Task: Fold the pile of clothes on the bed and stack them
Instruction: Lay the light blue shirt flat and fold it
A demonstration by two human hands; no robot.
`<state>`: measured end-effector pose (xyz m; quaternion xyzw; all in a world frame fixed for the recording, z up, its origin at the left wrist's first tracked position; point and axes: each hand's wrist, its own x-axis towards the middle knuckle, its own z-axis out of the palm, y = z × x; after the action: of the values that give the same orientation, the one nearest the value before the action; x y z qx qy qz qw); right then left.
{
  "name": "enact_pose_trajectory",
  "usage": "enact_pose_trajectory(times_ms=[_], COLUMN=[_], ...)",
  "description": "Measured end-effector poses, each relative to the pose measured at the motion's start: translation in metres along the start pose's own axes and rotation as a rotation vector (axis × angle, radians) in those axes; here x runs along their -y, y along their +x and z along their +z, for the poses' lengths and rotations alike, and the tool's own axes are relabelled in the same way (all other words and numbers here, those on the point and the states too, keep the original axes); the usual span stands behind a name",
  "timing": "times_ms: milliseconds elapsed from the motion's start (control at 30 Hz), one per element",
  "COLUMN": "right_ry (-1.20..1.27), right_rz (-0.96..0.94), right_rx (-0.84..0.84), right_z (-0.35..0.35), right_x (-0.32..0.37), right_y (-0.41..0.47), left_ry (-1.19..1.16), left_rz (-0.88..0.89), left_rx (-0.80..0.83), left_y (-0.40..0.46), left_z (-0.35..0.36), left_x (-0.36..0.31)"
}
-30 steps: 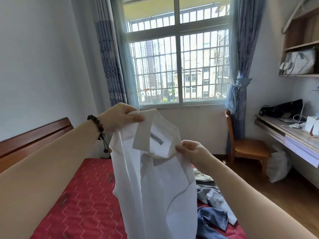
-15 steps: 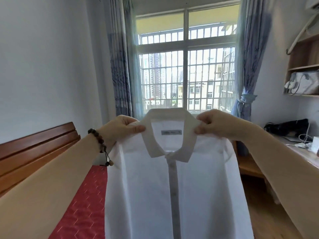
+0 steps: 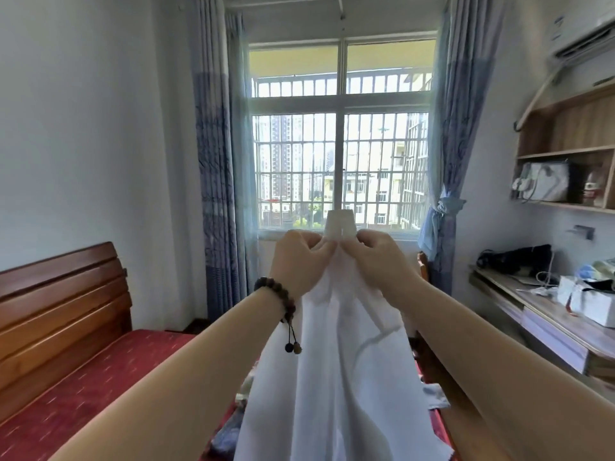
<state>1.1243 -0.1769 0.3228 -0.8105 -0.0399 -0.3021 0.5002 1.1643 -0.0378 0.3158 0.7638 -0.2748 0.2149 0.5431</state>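
Both hands, my left hand (image 3: 301,257) and right hand (image 3: 377,257), pinch the top of the white shirt (image 3: 336,361) tight, holding it up over the bed (image 3: 100,371). It hangs loose, not folded yet. I see no stack, so I think most work is left.

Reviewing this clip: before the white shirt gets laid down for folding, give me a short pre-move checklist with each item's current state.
1. Both hands grip the white collared shirt: ok, left hand and right hand pinch it at the top, close together.
2. Shirt spread flat: not ok, it hangs bunched.
3. Shirt clear of the red quilted mattress: cannot tell, its hem leaves the frame.
4. Bare mattress to lay it on: ok, at left.
5. Buttons fastened: cannot tell.
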Motion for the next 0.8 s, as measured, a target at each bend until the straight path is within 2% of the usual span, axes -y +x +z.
enact_pose_trajectory(times_ms=[133,267,333,367,433,467,533,633,800], right_ry=[0.299,0.333,0.183,0.008,-0.44,-0.57,-0.654,-0.713,-0.706], right_rz=[0.212,0.329,0.304,0.205,-0.116,-0.242,-0.346,-0.347,-0.196], right_rx=[0.257,0.369,0.388,0.377,0.243,0.184,0.277,0.529,0.767], right_z=[-0.012,-0.026,-0.033,-0.038,-0.055,-0.063,-0.074,-0.072,-0.065], right_x=[0.012,0.019,0.02,0.019,0.019,0.02,0.023,0.034,0.055], right_y=[-0.01,-0.012,-0.011,-0.008,-0.001,0.002,0.007,0.014,0.022], left_ry=[-0.021,-0.056,-0.075,-0.104,-0.151,-0.163,-0.165,-0.144,-0.19], left_rz=[0.009,0.005,-0.025,-0.047,-0.098,-0.119,-0.114,-0.066,-0.022], left_rx=[0.006,0.177,0.215,0.219,0.223,0.234,0.285,0.357,0.378], left_y=[-0.007,-0.011,-0.009,-0.009,-0.008,-0.007,-0.009,-0.013,-0.015], left_z=[0.013,0.014,0.012,0.01,0.005,0.003,0.003,0.009,0.012], left_x=[-0.005,0.005,0.012,0.014,0.019,0.02,0.02,0.015,0.013])
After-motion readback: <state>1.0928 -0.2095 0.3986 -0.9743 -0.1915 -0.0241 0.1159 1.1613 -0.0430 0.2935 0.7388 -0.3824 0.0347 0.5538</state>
